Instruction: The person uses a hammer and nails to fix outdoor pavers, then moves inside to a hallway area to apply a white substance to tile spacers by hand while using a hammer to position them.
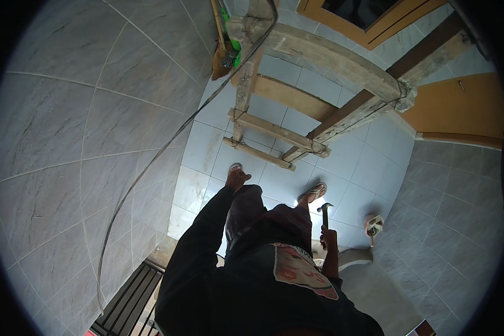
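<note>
A claw hammer [325, 217] with a dark head stands upright in my right hand [329, 239], whose fingers wrap round its handle beside my right thigh. Held out over my left foot is my left hand [238, 178]. One digit stands apart from the rest of it, and I see nothing in its grasp; some of its fingers are hidden. Ahead of both hands rises a rough wooden ladder-like frame [274, 131], its crosspieces tied on with wire or cord. Neither hand touches it.
A dark cable [151, 162] hangs slanting along the tiled wall at left. A broom [221, 64] leans beside the frame. An orange-brown door [459, 109] is at right, above a small pale object [373, 225] on the tiled floor [353, 168]. A black slatted rack [131, 297] stands lower left.
</note>
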The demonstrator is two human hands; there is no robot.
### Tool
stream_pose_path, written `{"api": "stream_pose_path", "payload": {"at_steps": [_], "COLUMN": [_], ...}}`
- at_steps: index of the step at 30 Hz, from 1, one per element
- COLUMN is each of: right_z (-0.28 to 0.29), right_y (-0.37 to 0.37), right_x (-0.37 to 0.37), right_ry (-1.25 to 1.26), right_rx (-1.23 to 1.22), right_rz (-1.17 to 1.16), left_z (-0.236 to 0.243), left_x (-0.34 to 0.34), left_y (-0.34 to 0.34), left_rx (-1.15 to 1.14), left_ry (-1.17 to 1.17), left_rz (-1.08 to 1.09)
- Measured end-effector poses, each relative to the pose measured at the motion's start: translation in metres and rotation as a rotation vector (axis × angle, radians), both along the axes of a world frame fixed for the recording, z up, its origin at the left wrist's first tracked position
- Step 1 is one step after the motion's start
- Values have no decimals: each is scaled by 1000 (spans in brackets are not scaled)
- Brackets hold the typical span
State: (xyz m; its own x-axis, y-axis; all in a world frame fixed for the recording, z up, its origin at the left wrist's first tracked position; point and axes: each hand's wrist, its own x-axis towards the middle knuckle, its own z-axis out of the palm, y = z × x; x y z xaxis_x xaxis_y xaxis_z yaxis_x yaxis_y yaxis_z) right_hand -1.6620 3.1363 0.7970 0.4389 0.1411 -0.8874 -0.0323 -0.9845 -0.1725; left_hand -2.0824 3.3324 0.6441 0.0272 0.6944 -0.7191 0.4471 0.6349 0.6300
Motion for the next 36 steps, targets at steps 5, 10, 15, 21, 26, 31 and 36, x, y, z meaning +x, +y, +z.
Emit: {"api": "stream_pose_path", "payload": {"at_steps": [5, 10, 15, 21, 26, 31, 36], "right_z": [-22, -14, -8, -30, -30, -42, -44], "right_y": [-13, -51, -52, 35, 163, 301, 435], "right_x": [94, 217, 325, 410, 429, 415, 375], "right_ry": [66, 47, -91, -119, -51, -125, 30], "right_rx": [3, -44, -80, -114, -37, 165, 288], "right_rz": [9, -12, -61, 71, 297, 727, 969], "left_z": [-8, 10, 31, 50, 31, 27, 20], "left_x": [74, 207, 338, 447, 496, 561, 611], "left_y": [13, -24, -3, 50, 94, 177, 249], "left_rx": [70, 276, 37, 117, 95, -121, -298], "left_ry": [310, 675, 230, 64, 58, -93, -243], "left_rz": [-344, -846, -624, -429, -248, -72, 182]}}
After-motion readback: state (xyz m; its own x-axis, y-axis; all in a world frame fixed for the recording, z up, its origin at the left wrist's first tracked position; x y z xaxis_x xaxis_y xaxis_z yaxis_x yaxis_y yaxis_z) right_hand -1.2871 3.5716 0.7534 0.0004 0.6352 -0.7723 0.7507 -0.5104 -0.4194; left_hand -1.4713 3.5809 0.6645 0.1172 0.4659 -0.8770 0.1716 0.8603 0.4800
